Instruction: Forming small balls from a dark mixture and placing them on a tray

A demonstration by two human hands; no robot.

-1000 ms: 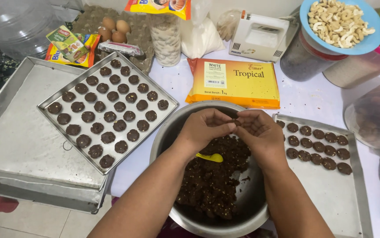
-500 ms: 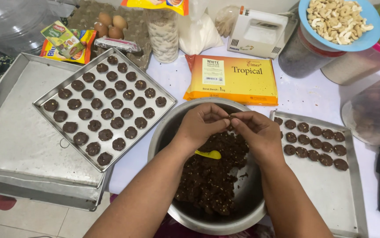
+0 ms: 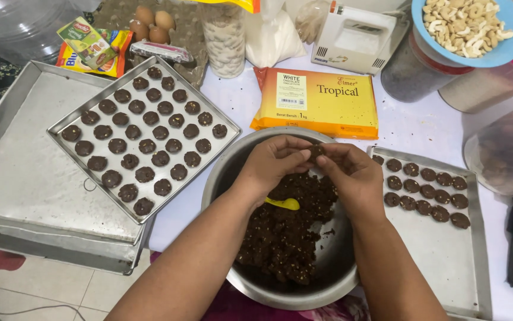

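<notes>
Both hands, left hand (image 3: 274, 159) and right hand (image 3: 351, 172), pinch 1 dough lump (image 3: 316, 151) over the bowl (image 3: 221, 178). The left tray (image 3: 60, 122) looks full; the right tray (image 3: 476, 249) has 2 rows; much dough (image 3: 286, 232) remains.

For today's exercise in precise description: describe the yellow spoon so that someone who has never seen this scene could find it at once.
Start at the big round metal bowl in the middle, under both hands. Inside it lies a heap of dark chocolate dough. The yellow spoon pokes out of that dough just below the left hand, the only bright thing among the brown.
</notes>
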